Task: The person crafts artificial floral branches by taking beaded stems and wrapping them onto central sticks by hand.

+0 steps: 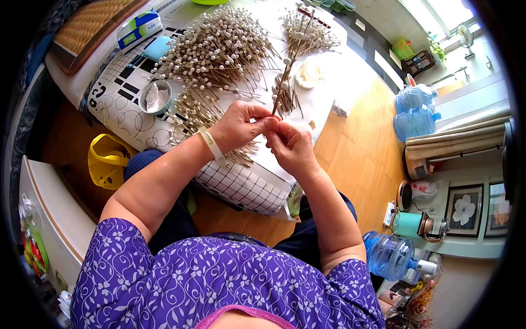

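Note:
My left hand [240, 126] and my right hand [294, 147] meet over the near part of the table, both closed in a pinch. Between their fingertips is the lower end of a thin brown branch with white buds [286, 74], which points up and away from me. The exact grip of each fingertip is partly hidden. Beyond my left hand lies a large heap of white-budded stems [219, 46]. More loose stems [197, 112] lie beside and under my left wrist. A smaller bunch of stems [309, 34] rests at the far side.
A small tub with white material [155, 97] stands at the left, near a blue case [158, 49] and a tissue pack [139, 28]. A round whitish dish [309, 74] sits right of the branch. Below are a yellow bag [107, 162] and blue water bottles [390, 255].

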Demonstrator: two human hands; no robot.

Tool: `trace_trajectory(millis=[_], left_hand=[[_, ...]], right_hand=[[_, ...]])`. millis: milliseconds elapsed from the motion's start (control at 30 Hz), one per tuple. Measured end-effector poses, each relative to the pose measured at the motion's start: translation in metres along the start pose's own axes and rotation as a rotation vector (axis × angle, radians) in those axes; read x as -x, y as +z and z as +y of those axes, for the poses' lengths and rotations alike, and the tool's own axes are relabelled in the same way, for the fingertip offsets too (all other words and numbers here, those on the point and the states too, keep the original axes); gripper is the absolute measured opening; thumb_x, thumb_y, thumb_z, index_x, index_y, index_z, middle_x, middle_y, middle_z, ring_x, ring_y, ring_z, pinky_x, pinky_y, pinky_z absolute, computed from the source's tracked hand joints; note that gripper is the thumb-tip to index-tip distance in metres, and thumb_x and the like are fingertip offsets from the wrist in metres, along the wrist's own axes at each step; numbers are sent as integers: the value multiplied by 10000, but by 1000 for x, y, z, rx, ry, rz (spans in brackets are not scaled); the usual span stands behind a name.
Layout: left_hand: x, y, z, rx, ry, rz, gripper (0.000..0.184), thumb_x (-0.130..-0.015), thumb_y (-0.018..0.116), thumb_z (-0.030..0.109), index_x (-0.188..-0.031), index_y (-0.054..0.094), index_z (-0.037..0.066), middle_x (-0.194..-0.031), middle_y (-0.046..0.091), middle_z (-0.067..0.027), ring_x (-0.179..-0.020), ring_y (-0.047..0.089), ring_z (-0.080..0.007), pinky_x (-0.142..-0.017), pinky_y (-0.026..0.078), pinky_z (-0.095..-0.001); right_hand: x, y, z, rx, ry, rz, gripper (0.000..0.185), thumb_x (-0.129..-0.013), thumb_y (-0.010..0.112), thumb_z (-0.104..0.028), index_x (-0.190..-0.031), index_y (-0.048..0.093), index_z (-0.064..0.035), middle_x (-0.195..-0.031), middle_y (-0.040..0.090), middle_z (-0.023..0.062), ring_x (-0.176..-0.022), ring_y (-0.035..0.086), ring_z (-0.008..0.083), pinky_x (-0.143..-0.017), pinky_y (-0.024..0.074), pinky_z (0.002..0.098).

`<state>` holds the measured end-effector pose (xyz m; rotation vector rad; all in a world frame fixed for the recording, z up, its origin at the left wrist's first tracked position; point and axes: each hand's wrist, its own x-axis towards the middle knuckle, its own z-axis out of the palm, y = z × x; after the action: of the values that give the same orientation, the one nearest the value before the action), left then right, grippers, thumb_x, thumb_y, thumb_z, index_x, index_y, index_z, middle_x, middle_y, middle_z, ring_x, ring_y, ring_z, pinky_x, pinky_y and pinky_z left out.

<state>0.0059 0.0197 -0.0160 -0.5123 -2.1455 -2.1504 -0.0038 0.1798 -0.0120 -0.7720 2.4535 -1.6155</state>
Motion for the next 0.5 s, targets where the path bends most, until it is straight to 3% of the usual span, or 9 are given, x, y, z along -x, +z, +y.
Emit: trace_trajectory(millis=[200, 500], left_hand=[[0, -6, 1, -3, -152, -24, 143, -783, 633, 130, -805, 625, -11, -737, 624, -33, -699, 555, -58, -628, 456, -201], [1, 3, -2, 89, -67, 3, 122, -777, 632, 91, -819, 624, -24, -775, 630, -47, -708, 562, -63, -634, 463, -196]], right_hand=[[-1, -9, -2, 13, 53, -73, 106, -755, 596, -98, -808, 613, -8, -575, 556, 137, -475, 525, 156, -474, 406, 279], [-2, -6, 0, 76, -44, -29, 90, -751, 597, -101, -757, 597, -11, -566, 531, 155, -459, 510, 213, -457, 391, 298]])
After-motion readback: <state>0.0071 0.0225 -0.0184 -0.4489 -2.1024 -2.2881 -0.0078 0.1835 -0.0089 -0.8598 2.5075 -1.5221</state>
